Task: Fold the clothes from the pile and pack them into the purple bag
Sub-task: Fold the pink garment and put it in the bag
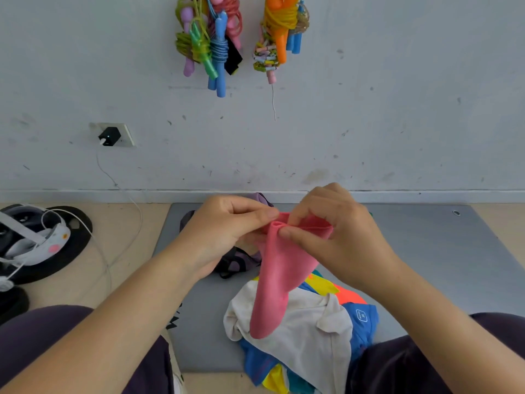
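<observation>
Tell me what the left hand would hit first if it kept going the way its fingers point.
The left hand points rightward, so it would likely meet the right hand first, pinching the same pink cloth; depth is unclear.

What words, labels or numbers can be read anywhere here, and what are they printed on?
"M": at the top of a small white size label on the blue garment in the pile; the smaller print under it is too blurred to read.
Black lettering on the grey mat, by the left forearm: mostly hidden, unreadable.
No other text shows.
</observation>
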A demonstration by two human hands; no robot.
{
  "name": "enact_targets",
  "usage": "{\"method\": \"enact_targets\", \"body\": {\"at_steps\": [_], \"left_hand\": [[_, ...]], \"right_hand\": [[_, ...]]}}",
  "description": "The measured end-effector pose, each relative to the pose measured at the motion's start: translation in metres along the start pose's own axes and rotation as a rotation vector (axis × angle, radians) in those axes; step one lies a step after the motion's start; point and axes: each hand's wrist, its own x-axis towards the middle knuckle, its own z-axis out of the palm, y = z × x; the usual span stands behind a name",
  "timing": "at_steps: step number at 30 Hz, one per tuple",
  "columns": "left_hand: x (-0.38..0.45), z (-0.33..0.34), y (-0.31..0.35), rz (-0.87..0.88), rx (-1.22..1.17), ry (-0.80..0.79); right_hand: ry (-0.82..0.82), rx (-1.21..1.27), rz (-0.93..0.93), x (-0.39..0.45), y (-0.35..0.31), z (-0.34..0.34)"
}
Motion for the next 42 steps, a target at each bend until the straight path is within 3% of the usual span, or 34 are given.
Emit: {"method": "enact_targets", "body": {"at_steps": [7, 11, 18, 23, 27, 33, 37, 41, 42], "left_hand": [[-0.003, 0.007, 0.002, -0.039, -0.057, -0.049], [-0.006, 0.007, 0.004, 0.063, 0.053, -0.064], [0.002, -0.023, 0.004, 0.166, 0.047, 0.065], [0.005, -0.030, -0.006, 0.224, 0.624, 0.228], [0.004, -0.028, -0.009, 0.245, 0.690, 0.254], [0.008, -0.024, -0.015, 0.202, 0.575, 0.217], [0.011, -0.023, -0.016, 0.032, 0.246, 0.130], [0.008, -0.012, -0.007, 0.130, -0.120, 0.156], [0.007, -0.012, -0.004, 0.147, -0.195, 0.098]], "right_hand": [[0.070, -0.035, 0.083, 0.000, 0.003, 0.001], [0.067, -0.003, 0.078, 0.002, 0.004, -0.002], [-0.221, -0.307, 0.202, 0.007, 0.039, -0.027], [-0.174, -0.098, 0.265, 0.006, 0.040, -0.032], [-0.067, -0.013, 0.244, 0.006, 0.037, -0.028], [-0.178, -0.186, 0.160, 0.006, 0.039, -0.025], [-0.121, 0.292, 0.337, 0.007, 0.034, -0.024], [0.005, 0.503, 0.391, 0.008, 0.029, -0.021], [0.056, 0.522, 0.386, 0.009, 0.028, -0.022]]}}
